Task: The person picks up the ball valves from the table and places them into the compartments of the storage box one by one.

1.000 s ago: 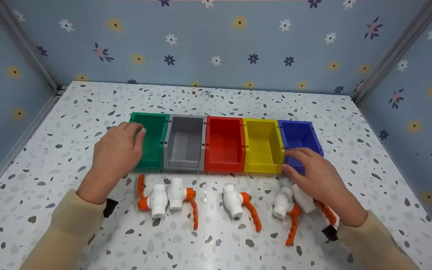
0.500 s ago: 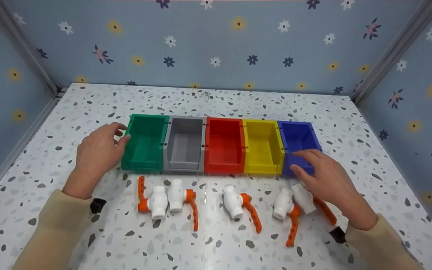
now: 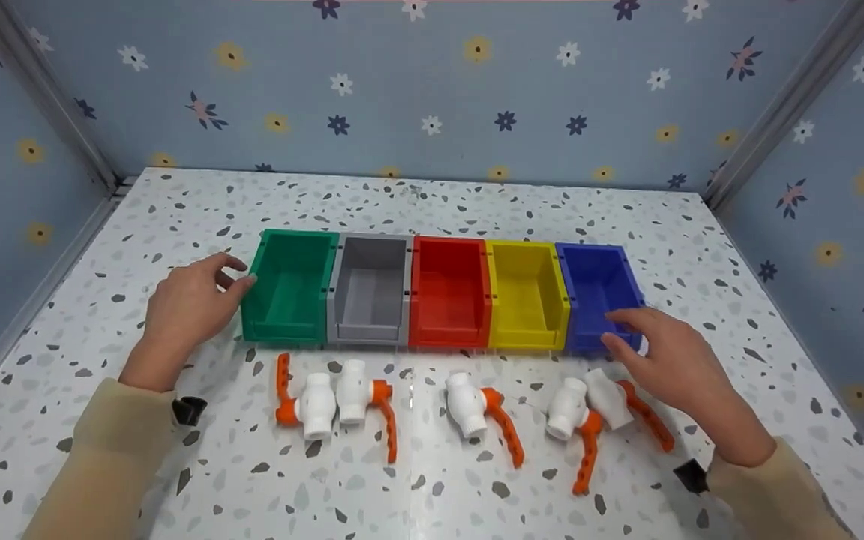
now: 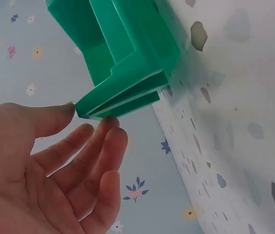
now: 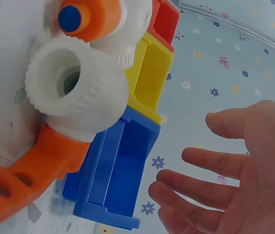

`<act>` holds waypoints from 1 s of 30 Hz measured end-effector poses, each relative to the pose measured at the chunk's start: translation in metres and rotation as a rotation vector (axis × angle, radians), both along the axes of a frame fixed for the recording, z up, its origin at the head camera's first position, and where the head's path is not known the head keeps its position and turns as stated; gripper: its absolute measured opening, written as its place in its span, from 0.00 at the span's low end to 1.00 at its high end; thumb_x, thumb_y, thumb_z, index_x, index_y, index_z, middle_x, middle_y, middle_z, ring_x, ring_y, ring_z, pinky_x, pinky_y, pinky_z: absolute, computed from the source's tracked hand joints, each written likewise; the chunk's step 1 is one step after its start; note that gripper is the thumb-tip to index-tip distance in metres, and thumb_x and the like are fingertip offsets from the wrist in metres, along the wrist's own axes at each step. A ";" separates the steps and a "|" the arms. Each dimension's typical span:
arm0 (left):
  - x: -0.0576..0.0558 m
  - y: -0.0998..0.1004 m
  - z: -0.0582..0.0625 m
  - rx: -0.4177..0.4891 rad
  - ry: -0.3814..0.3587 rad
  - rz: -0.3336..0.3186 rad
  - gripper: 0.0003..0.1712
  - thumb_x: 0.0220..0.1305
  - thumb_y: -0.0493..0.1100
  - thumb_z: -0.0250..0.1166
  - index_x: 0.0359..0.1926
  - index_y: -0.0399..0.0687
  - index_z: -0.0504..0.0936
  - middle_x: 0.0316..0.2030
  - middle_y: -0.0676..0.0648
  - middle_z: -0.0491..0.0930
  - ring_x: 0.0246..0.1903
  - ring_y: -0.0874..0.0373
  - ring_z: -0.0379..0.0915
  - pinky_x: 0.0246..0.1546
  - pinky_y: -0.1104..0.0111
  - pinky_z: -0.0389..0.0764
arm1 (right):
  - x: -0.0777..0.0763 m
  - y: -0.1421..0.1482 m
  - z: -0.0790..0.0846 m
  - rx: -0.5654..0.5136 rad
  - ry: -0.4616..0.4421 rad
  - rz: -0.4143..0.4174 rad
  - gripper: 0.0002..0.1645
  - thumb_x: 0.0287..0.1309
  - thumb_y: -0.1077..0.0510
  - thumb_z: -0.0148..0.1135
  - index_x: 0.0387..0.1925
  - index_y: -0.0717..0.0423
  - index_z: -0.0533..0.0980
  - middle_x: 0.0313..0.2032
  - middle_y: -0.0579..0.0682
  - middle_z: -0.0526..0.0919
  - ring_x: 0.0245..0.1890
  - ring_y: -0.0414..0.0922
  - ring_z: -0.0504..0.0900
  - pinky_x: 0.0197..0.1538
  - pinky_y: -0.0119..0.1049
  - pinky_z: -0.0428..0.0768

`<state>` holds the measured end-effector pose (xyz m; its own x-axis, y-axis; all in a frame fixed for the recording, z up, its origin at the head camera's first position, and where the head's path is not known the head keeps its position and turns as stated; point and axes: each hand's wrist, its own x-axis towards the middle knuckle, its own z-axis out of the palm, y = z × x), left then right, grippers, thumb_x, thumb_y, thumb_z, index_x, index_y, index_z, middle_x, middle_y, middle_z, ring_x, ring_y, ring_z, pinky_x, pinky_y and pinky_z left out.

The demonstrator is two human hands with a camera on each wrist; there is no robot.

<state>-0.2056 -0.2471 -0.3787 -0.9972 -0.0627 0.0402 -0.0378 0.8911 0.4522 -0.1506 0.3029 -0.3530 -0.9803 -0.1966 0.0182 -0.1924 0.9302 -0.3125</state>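
Note:
My left hand (image 3: 196,304) is beside the left wall of the green bin (image 3: 289,334), fingers loosely bent. In the left wrist view the thumb tip and a fingertip appear right at the bin's edge. My right hand (image 3: 676,360) hovers at the front right corner of the blue bin (image 3: 586,341), fingers relaxed and parted, holding nothing. A white ball valve (image 3: 608,397) with an orange handle lies just left of it. Another ball valve (image 3: 567,409) lies against that one. In the right wrist view, the nearer valve (image 5: 98,92) partly covers the blue bin.
Between the green and blue bins stand a grey bin (image 3: 368,330), a red bin (image 3: 448,335) and a yellow bin (image 3: 528,339), side by side. More ball valves lie in front: one (image 3: 466,405) mid-table, two (image 3: 317,409) at left. Flowered walls enclose the speckled table (image 3: 417,495).
My left hand has drawn back leftward from over the green bin, uncovering its left wall. My right hand has moved right and slightly toward me from the yellow-blue bin border. The valves lie as before.

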 end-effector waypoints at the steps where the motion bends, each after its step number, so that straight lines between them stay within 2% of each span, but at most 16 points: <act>1: 0.000 -0.001 -0.001 0.005 -0.005 0.000 0.24 0.75 0.52 0.55 0.60 0.39 0.74 0.48 0.32 0.79 0.42 0.37 0.75 0.41 0.46 0.75 | 0.000 0.000 0.000 -0.001 -0.002 -0.001 0.30 0.71 0.40 0.54 0.63 0.57 0.74 0.60 0.61 0.76 0.53 0.59 0.78 0.53 0.60 0.75; 7: -0.002 -0.005 -0.003 0.056 -0.037 -0.003 0.26 0.74 0.54 0.56 0.60 0.39 0.74 0.48 0.32 0.79 0.43 0.38 0.74 0.43 0.46 0.76 | 0.000 0.004 0.000 -0.010 -0.010 0.000 0.34 0.71 0.36 0.52 0.63 0.57 0.74 0.58 0.61 0.77 0.52 0.59 0.78 0.52 0.60 0.75; 11: -0.002 -0.006 -0.003 0.081 -0.052 -0.005 0.26 0.74 0.54 0.57 0.60 0.39 0.74 0.48 0.32 0.78 0.41 0.40 0.75 0.40 0.49 0.76 | 0.001 0.009 -0.003 -0.019 -0.010 0.008 0.36 0.70 0.33 0.50 0.62 0.57 0.75 0.56 0.60 0.79 0.51 0.58 0.79 0.50 0.58 0.76; 16: -0.005 -0.008 -0.003 0.114 -0.083 -0.005 0.26 0.73 0.55 0.58 0.60 0.40 0.74 0.48 0.32 0.78 0.39 0.42 0.75 0.38 0.53 0.77 | 0.001 0.015 -0.006 -0.032 -0.042 0.047 0.30 0.70 0.41 0.56 0.60 0.58 0.76 0.54 0.59 0.81 0.51 0.57 0.79 0.50 0.58 0.77; 19: -0.008 -0.009 -0.002 0.146 -0.105 -0.010 0.28 0.73 0.56 0.58 0.60 0.39 0.74 0.47 0.33 0.78 0.40 0.43 0.77 0.37 0.55 0.77 | 0.000 0.020 -0.008 -0.042 -0.071 0.090 0.25 0.69 0.46 0.61 0.59 0.57 0.77 0.54 0.58 0.81 0.52 0.56 0.79 0.50 0.57 0.78; 24: -0.011 -0.013 -0.002 0.198 -0.151 -0.015 0.30 0.72 0.59 0.59 0.59 0.39 0.74 0.46 0.36 0.78 0.42 0.44 0.79 0.37 0.56 0.74 | -0.001 0.029 -0.012 -0.095 -0.116 0.207 0.24 0.66 0.48 0.65 0.59 0.55 0.78 0.55 0.54 0.81 0.53 0.55 0.78 0.50 0.55 0.79; 30: -0.013 -0.015 -0.002 0.226 -0.195 0.003 0.30 0.71 0.59 0.59 0.59 0.39 0.73 0.45 0.36 0.77 0.45 0.41 0.78 0.39 0.55 0.73 | -0.003 0.037 -0.017 -0.147 -0.242 0.365 0.27 0.64 0.44 0.66 0.60 0.51 0.77 0.57 0.48 0.80 0.55 0.52 0.78 0.50 0.50 0.79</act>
<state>-0.2184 -0.2623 -0.3805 -0.9846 -0.0514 -0.1672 -0.1460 0.7684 0.6231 -0.1531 0.3394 -0.3705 -0.8268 -0.5422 -0.1496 -0.4042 0.7577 -0.5123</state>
